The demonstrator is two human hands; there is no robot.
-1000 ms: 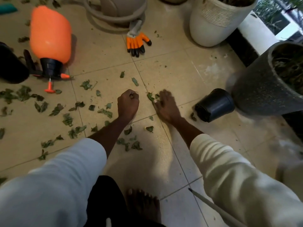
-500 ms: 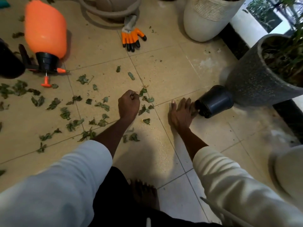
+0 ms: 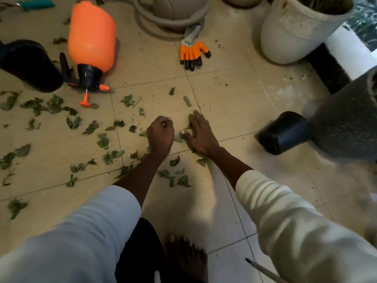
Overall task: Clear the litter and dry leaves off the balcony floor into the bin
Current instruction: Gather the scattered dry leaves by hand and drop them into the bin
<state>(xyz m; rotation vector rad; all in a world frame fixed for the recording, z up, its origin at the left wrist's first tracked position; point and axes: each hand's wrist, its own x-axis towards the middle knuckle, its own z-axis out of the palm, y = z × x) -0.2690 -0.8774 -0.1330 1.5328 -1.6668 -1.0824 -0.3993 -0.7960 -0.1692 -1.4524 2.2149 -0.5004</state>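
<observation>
- I note my left hand (image 3: 160, 135) fisted; judged to be hoarding gathered leaves, contents unseen.
- My right hand (image 3: 201, 135) lies flat, fingers (image 3: 194, 119) straight, raking leaves (image 3: 179, 137) toward the fist.

Two hands show: the left hand (image 3: 160, 134) and the right hand (image 3: 201, 134). One bare foot (image 3: 186, 258) shows. One orange pressure sprayer (image 3: 91, 45) lies on the tiles, with one orange garden glove (image 3: 192, 51). One small black nursery pot (image 3: 283, 132) lies tipped. Dozens of dry leaves (image 3: 103, 140) lie scattered, too many to count exactly.
</observation>
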